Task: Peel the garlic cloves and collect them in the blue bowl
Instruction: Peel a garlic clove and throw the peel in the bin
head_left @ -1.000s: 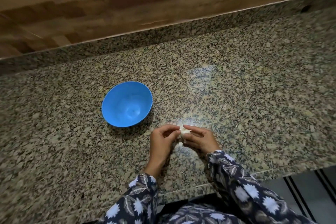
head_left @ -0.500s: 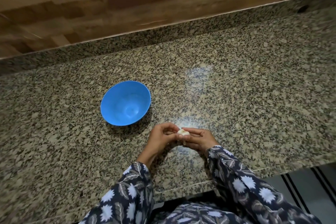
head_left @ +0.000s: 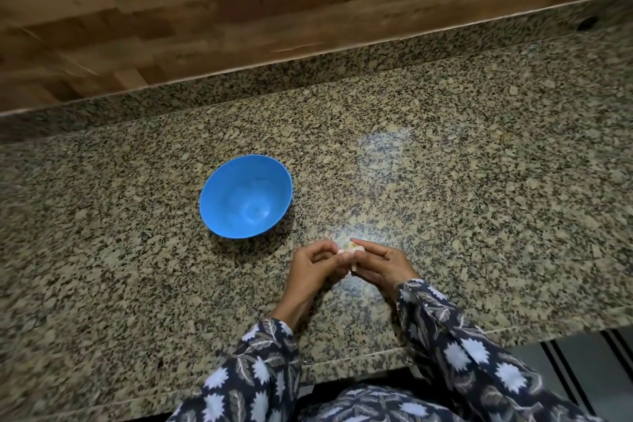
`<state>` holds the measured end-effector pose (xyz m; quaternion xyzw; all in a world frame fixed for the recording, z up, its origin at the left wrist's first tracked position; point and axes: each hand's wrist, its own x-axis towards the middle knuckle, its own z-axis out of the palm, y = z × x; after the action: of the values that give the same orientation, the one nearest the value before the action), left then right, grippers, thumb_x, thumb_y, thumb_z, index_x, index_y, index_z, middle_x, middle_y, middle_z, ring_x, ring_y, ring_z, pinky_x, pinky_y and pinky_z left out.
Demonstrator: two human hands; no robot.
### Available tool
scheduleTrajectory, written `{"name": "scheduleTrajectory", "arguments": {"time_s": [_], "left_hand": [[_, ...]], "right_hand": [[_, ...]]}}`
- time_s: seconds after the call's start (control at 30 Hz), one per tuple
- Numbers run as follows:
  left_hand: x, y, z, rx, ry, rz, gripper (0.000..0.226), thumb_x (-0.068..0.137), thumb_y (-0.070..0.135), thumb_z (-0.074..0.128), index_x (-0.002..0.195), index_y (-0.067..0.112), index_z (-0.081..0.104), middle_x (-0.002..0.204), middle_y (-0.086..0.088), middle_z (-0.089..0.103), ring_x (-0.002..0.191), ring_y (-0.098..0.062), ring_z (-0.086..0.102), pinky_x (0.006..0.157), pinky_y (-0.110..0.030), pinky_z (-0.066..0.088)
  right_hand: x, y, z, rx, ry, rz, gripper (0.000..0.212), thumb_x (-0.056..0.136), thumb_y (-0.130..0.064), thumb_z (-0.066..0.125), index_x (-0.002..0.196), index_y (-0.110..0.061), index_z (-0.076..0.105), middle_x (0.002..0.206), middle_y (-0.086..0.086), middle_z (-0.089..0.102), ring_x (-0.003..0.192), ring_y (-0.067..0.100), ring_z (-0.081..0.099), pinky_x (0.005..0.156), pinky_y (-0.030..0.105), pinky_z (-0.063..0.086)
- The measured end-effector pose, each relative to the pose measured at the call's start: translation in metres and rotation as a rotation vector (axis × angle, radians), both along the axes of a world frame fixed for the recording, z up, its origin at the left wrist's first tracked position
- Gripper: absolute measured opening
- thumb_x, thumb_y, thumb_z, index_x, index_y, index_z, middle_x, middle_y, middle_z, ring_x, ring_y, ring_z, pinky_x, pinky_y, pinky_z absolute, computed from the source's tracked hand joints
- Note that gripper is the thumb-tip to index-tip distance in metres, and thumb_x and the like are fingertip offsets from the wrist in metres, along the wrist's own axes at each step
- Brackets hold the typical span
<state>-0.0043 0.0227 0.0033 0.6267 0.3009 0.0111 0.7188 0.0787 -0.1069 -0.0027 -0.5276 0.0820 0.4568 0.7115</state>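
Note:
A small pale garlic piece (head_left: 350, 248) is pinched between both hands just above the granite counter (head_left: 462, 199). My left hand (head_left: 313, 265) curls its fingers onto the garlic from the left. My right hand (head_left: 380, 262) grips it from the right with thumb and fingers. Most of the garlic is hidden by the fingers. The blue bowl (head_left: 226, 188) stands upright on the counter, up and to the left of my hands, and looks empty inside.
A granite upstand (head_left: 308, 79) and a wood-patterned wall (head_left: 239, 10) close the counter's far side. The counter's front edge (head_left: 359, 358) runs just under my forearms, with striped floor (head_left: 565, 363) beyond at lower right.
My hands have stayed together on the garlic, shifting only slightly, with the fingers working around it. The bowl has not moved.

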Motion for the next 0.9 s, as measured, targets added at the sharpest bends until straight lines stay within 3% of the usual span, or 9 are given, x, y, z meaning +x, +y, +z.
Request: {"name": "scheduleTrajectory", "arguments": {"time_s": [0.13,0.33,0.4,0.5,0.6,0.7,0.8,0.9], "left_hand": [[-0.004,-0.004,0.001,-0.314,0.012,0.198,0.034,0.077,0.004,0.071,0.104,-0.012,0.058,0.087,-0.018,0.070,0.075,-0.024,0.068,0.069,-0.027,0.059],[-0.006,0.005,0.004,-0.451,-0.019,0.317,0.037,0.074,0.013,0.070,0.109,0.000,0.065,0.080,-0.008,0.068,0.069,-0.016,0.064,0.067,-0.024,0.057],[-0.008,0.007,0.006,-0.338,0.021,0.250,0.032,0.076,0.008,0.069,0.108,0.003,0.067,0.082,-0.006,0.068,0.071,-0.015,0.062,0.068,-0.023,0.056],[-0.008,0.006,0.007,-0.001,0.108,0.150,0.024,0.080,-0.002,0.067,0.099,0.010,0.071,0.102,-0.004,0.070,0.088,-0.015,0.066,0.080,-0.028,0.056],[-0.009,0.005,0.005,0.342,0.130,0.041,0.023,0.082,0.002,0.067,0.101,0.014,0.072,0.109,0.001,0.068,0.096,-0.009,0.064,0.087,-0.027,0.054],[-0.008,0.001,0.006,0.580,0.129,-0.046,0.023,0.085,0.011,0.066,0.108,0.014,0.069,0.109,0.003,0.067,0.095,-0.002,0.061,0.082,-0.010,0.049],[-0.008,-0.002,0.009,0.734,0.144,-0.049,0.025,0.086,0.013,0.066,0.111,0.010,0.067,0.109,0.001,0.067,0.097,-0.007,0.061,0.082,-0.009,0.047],[-0.011,-0.002,0.010,0.914,0.158,-0.087,0.017,0.085,0.019,0.068,0.100,0.011,0.070,0.095,0.001,0.068,0.084,-0.007,0.061,0.066,-0.001,0.041]], "right_hand": [[-0.001,-0.002,-0.002,0.036,0.019,-0.050,0.025,0.086,0.004,0.054,0.107,-0.006,0.059,0.089,0.008,0.068,0.071,0.011,0.069,0.070,0.021,0.055],[0.001,-0.007,-0.005,0.062,0.055,-0.074,0.028,0.087,0.001,0.055,0.115,0.000,0.056,0.101,0.014,0.066,0.077,0.014,0.069,0.074,0.026,0.056],[0.000,-0.009,-0.001,0.050,0.019,-0.078,0.027,0.085,0.003,0.056,0.112,0.000,0.058,0.101,0.014,0.066,0.075,0.014,0.069,0.071,0.025,0.057],[0.001,-0.014,0.007,-0.096,-0.257,-0.064,0.030,0.078,0.009,0.061,0.105,-0.002,0.061,0.095,0.006,0.066,0.074,0.009,0.068,0.061,0.016,0.054],[0.012,-0.017,0.009,-0.247,-0.559,-0.011,0.034,0.071,0.009,0.070,0.099,-0.008,0.061,0.097,0.001,0.064,0.091,0.012,0.063,0.072,0.011,0.052],[0.022,-0.022,0.006,-0.347,-0.674,0.031,0.031,0.068,0.004,0.074,0.095,-0.010,0.064,0.098,0.003,0.065,0.088,0.012,0.062,0.075,0.013,0.052],[0.029,-0.025,0.000,-0.460,-0.768,0.047,0.030,0.068,-0.004,0.076,0.096,-0.013,0.068,0.103,0.004,0.062,0.090,0.015,0.061,0.084,0.025,0.052],[0.031,-0.026,-0.002,-0.487,-0.766,0.057,0.035,0.069,-0.006,0.076,0.102,-0.012,0.066,0.102,0.004,0.062,0.088,0.014,0.059,0.086,0.025,0.050]]}}
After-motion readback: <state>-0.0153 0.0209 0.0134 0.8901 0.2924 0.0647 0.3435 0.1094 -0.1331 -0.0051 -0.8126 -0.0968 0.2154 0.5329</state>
